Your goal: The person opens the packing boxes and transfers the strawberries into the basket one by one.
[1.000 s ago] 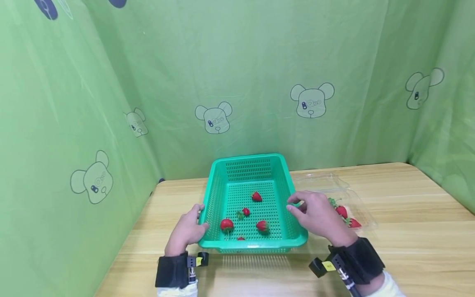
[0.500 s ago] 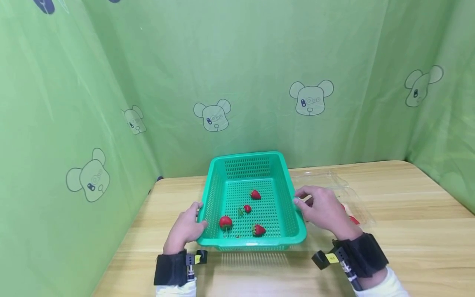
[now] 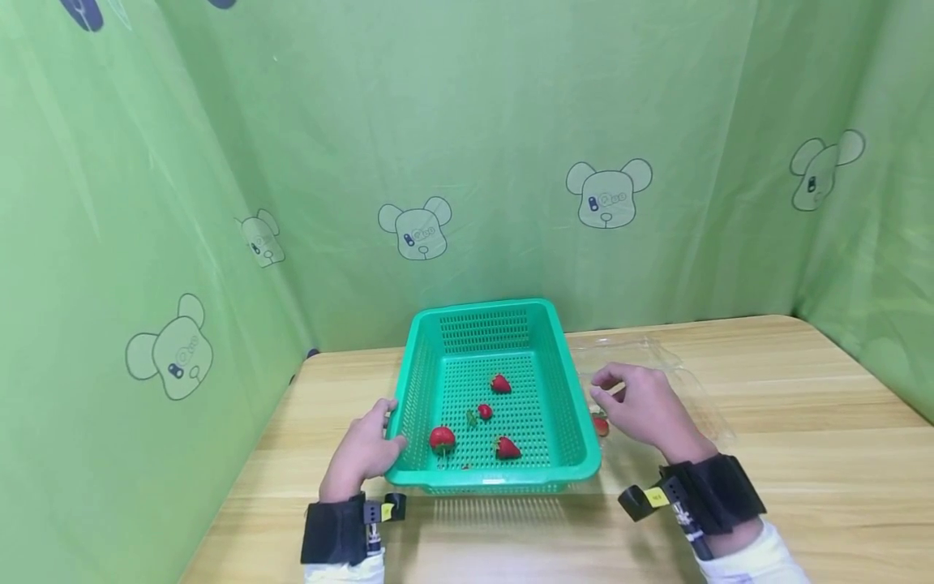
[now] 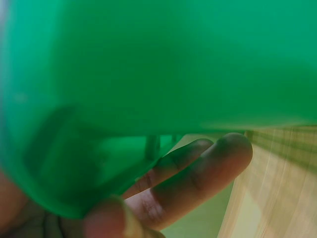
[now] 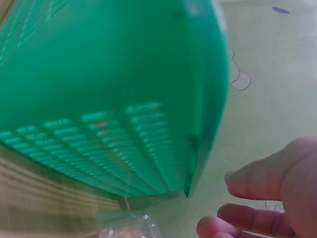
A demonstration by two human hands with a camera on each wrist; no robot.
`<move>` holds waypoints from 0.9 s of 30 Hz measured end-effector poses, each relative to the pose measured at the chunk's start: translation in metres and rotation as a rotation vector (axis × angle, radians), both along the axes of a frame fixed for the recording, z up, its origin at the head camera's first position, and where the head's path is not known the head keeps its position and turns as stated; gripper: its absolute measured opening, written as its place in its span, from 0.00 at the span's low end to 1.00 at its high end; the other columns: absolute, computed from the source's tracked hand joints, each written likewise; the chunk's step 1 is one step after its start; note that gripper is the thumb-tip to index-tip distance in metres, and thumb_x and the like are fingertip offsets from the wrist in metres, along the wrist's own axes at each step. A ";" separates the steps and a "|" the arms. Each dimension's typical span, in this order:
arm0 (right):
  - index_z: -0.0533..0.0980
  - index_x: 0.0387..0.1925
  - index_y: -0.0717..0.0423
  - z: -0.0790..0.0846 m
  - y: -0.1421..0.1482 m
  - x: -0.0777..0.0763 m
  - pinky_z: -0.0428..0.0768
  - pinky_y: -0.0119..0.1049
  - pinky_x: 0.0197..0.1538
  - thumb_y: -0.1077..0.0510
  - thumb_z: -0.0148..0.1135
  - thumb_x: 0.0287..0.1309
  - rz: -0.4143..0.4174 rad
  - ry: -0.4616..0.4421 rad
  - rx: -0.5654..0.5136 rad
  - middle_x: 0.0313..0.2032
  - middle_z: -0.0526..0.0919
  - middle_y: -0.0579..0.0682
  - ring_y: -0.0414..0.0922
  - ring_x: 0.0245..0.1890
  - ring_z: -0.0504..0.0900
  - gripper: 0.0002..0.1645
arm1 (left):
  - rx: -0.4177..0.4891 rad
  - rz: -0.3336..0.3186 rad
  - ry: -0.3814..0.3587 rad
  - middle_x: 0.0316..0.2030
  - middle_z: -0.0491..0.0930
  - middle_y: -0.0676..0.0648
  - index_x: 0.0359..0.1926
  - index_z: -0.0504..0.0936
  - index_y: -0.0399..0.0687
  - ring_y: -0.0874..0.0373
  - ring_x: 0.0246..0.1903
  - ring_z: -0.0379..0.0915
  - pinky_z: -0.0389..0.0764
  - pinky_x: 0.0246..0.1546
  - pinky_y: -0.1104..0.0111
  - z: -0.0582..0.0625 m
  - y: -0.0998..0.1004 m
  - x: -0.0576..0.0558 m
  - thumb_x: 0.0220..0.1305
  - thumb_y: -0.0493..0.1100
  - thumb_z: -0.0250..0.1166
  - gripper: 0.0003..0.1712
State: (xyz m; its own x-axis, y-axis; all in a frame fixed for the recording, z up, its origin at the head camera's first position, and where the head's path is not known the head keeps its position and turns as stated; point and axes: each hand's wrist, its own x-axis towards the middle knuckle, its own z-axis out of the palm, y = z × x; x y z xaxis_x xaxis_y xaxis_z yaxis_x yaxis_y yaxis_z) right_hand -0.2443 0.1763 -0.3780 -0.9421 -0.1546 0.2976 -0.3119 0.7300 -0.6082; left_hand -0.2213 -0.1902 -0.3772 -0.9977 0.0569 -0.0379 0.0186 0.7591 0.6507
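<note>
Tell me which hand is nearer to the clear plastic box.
Right. The right hand overlaps the plastic box in the head view; the left hand grips the left rim of the basket, on the side away from the box.

a left hand [image 3: 365, 446] grips the near left corner of a green basket [image 3: 540, 476] on a wooden table [image 3: 817, 462], thumb over the rim, with several red strawberries [image 3: 442, 439] spread apart on its perforated floor. a right hand [image 3: 648, 408], thumb and fingers bent with a gap between them, hovers just beyond the right rim, over a clear plastic container [image 3: 704, 401] and near another strawberry [image 3: 601, 426]. black wristbands [image 3: 333, 533] circle both wrists, and a green curtain [image 3: 496, 122] printed with animal heads [image 3: 609, 196] surrounds the table.
</note>
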 end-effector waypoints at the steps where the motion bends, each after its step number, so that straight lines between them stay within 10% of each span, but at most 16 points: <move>1: 0.79 0.38 0.61 -0.001 0.000 -0.001 0.83 0.47 0.31 0.59 0.60 0.58 0.000 -0.002 0.001 0.37 0.85 0.61 0.52 0.30 0.83 0.09 | 0.000 -0.001 0.000 0.53 0.75 0.30 0.64 0.63 0.37 0.40 0.49 0.73 0.78 0.45 0.48 0.000 0.000 0.000 0.60 0.35 0.60 0.31; 27: 0.79 0.43 0.59 -0.043 0.016 -0.026 0.77 0.51 0.36 0.57 0.63 0.54 0.007 -0.261 0.149 0.42 0.81 0.65 0.58 0.40 0.78 0.15 | 0.008 0.001 -0.003 0.54 0.75 0.30 0.65 0.63 0.37 0.38 0.51 0.72 0.76 0.48 0.46 0.000 0.000 0.000 0.60 0.35 0.60 0.31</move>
